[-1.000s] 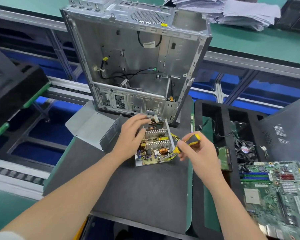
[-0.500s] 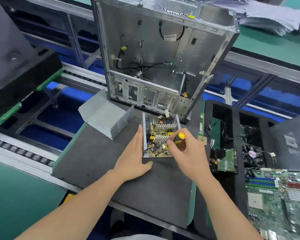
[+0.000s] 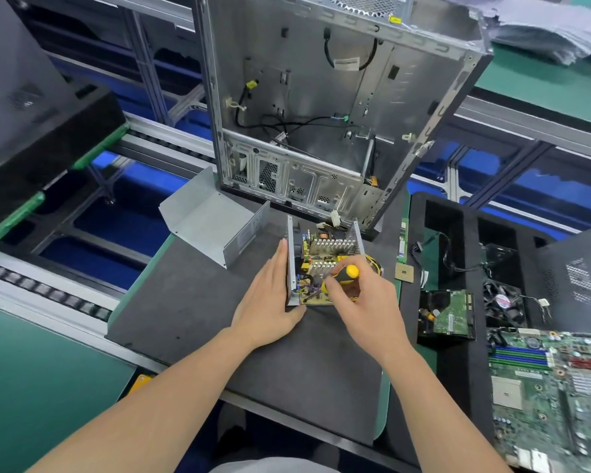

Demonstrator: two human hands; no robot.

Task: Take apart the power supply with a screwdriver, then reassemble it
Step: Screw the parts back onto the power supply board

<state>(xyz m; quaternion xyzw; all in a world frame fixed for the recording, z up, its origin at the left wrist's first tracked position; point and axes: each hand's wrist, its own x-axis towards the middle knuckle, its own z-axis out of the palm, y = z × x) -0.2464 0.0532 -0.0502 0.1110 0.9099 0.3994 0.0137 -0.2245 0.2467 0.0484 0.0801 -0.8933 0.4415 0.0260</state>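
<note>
The opened power supply (image 3: 325, 249) lies on a dark grey mat (image 3: 219, 322), its circuit board and silver heat sinks exposed. Its removed grey metal cover (image 3: 212, 220) sits just to the left behind it. My left hand (image 3: 270, 302) lies flat with straight fingers against the supply's left wall, thumb at its near corner. My right hand (image 3: 365, 302) grips a yellow-and-black screwdriver (image 3: 347, 273) whose tip points down into the board's near part; the tip itself is hidden among components.
An empty computer case (image 3: 338, 107) stands upright right behind the supply. To the right, a black foam tray (image 3: 458, 233) holds a hard drive (image 3: 447, 314) and fan (image 3: 504, 298); a motherboard (image 3: 553, 387) lies at the lower right. A conveyor rail (image 3: 48, 295) runs on the left.
My left hand came off the top of the board and now lies flat against the supply's left side. My right hand brought the screwdriver over the board, tip down. The camera shifted.
</note>
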